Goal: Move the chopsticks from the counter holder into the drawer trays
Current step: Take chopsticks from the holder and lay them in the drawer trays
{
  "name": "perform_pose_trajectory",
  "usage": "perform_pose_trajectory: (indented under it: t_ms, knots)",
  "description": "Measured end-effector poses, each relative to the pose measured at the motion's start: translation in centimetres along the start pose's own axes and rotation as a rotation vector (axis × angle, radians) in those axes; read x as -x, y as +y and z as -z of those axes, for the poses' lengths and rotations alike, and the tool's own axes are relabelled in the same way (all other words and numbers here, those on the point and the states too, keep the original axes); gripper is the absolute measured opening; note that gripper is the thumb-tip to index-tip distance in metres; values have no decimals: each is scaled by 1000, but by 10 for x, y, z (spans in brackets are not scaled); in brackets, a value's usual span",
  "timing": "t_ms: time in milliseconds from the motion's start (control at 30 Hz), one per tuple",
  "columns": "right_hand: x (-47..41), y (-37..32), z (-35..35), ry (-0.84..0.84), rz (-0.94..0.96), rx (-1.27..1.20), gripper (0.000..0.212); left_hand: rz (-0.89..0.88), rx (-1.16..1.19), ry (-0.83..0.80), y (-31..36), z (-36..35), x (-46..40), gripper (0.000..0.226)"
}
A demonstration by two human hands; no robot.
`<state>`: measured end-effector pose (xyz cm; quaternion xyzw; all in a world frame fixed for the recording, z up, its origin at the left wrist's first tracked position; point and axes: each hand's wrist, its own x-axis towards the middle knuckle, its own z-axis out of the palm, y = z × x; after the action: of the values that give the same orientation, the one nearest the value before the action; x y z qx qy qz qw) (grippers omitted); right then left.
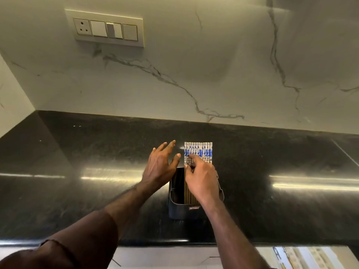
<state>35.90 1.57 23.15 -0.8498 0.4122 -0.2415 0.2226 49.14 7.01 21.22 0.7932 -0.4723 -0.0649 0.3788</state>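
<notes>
Chopsticks point(198, 152) stood upright in a neat row inside the dark holder point(177, 207), which sat on the black counter point(77, 171) near its front edge, at about 6 o'clock from the wall switch plate point(105, 29). Their blue-and-white patterned tops rose well above the holder's rim, packed side by side toward its right portion, with an empty gap on the left.

Several things could have gone wrong from there. The holder looked light and narrow, so pulling up on tightly packed sticks might have tipped it or dragged it along the glossy counter, since nothing was bracing it. Lifting only a few from the row could have let the neighbours fan out, slide and clatter. A loose pinch on smooth lacquered sticks risked dropping them on the way toward the drawer trays point(310, 257), visible only as a pale strip at 5 o'clock below the counter edge.

The right hand point(202, 179) reached in from 6 o'clock, forefinger extended and touching the leftmost sticks just below the pattern; whether the thumb had closed on them I could not tell. The left hand point(161, 166) hovered at 9 o'clock of the row, fingers spread wide and straight, holding nothing, apparently clear of the sticks.
</notes>
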Motion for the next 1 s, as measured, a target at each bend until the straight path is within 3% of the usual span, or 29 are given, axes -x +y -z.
perform_pose_trajectory:
  t_ms: [167, 333, 567, 767, 1000]
  knots:
    - [-1, -1, -5, 42, -45, -6, 43, -16, 50, -40, 0, -8, -8, 52]
    - [-2, 0, -8, 32, -63, 6, 35, 42, 371, -17, 5, -13, -8, 45]
    - [-2, 3, -11, -21, -49, -16, 29, 191, 607, -23, 5, -11, -12, 16]
    - [-2, 3, -5, -72, -39, -58, 29, 269, 738, 7, 13, 2, -12, 21]
    - [-5, -4, 13, -150, -52, -335, 27, 205, 811, -15, 49, 49, -30, 18]
